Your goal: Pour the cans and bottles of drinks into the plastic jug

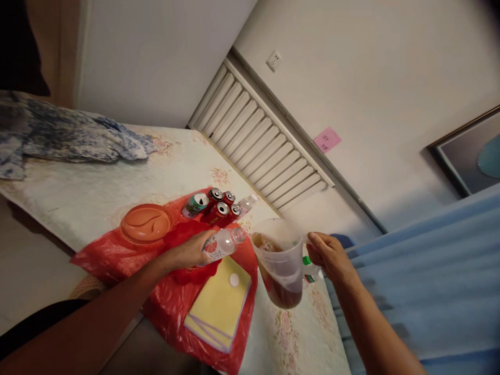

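Observation:
My left hand (192,251) is closed around a clear plastic bottle (222,246) with a printed label, its uncapped mouth pointing toward the jug. The bottle looks almost colourless inside. In my right hand (327,254) is the handle of a translucent plastic jug (282,268), tilted toward the bottle's mouth. Brown liquid with some foam fills part of the jug, reaching near its rim on the bottle side. Whether any liquid passes between the two I cannot tell. Below the bottle lies a folded yellow cloth (219,307) with a white bottle cap (234,279) on it.
A red plastic sheet (128,260) covers part of the flowered tablecloth (289,338). On it stand an orange lidded bowl (146,224), a green can (195,205) and several red cans (219,209). Another bottle (310,268) with a green cap is behind the jug. A radiator (261,140) lines the wall.

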Action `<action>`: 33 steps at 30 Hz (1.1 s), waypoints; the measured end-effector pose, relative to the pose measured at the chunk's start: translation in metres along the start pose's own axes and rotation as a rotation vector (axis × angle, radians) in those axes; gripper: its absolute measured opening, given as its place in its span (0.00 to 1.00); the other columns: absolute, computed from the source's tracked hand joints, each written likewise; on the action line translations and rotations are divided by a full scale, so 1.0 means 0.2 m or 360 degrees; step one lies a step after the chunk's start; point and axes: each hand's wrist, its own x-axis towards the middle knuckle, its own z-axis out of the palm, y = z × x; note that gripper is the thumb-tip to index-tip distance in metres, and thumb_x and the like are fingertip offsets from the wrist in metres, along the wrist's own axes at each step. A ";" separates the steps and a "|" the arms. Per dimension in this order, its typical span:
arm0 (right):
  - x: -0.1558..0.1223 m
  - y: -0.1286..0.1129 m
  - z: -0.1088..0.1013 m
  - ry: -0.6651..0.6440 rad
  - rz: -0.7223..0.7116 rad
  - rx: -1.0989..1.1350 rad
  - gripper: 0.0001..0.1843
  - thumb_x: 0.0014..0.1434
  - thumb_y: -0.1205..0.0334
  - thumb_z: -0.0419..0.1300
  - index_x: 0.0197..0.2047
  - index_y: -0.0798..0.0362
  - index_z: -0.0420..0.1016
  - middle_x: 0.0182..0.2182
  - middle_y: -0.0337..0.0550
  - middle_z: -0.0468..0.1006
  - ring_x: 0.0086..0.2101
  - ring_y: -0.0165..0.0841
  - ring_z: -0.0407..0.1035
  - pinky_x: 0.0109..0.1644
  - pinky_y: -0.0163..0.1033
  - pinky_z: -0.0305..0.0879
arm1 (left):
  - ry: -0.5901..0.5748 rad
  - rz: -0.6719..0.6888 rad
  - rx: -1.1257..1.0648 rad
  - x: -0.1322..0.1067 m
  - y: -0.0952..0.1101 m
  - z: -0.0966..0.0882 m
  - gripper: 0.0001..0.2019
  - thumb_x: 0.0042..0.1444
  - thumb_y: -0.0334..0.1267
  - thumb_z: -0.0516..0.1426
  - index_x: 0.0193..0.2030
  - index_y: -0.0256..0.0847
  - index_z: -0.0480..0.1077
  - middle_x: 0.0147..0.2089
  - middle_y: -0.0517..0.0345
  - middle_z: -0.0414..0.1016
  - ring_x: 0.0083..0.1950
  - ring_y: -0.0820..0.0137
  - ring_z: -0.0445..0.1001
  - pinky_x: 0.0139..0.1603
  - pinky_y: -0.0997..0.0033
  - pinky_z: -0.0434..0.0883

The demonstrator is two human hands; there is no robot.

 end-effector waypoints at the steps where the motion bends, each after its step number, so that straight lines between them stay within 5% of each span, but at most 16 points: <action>1: 0.00 -0.01 0.00 0.0001 0.0004 -0.0008 0.31 0.47 0.36 0.67 0.18 0.50 0.56 0.14 0.26 0.49 0.16 0.20 0.39 0.18 0.30 0.36 | -0.0004 -0.0006 0.0003 0.00 0.00 0.00 0.31 0.37 0.30 0.57 0.54 0.41 0.64 0.43 0.59 0.75 0.43 0.62 0.74 0.36 0.73 0.68; 33: 0.01 -0.05 -0.02 -0.0045 0.0040 -0.0276 0.32 0.48 0.32 0.63 0.19 0.49 0.54 0.14 0.27 0.48 0.16 0.21 0.41 0.20 0.31 0.38 | 0.0000 0.0023 0.0086 0.02 -0.04 0.00 0.31 0.38 0.31 0.58 0.55 0.40 0.64 0.46 0.56 0.75 0.44 0.62 0.74 0.38 0.72 0.68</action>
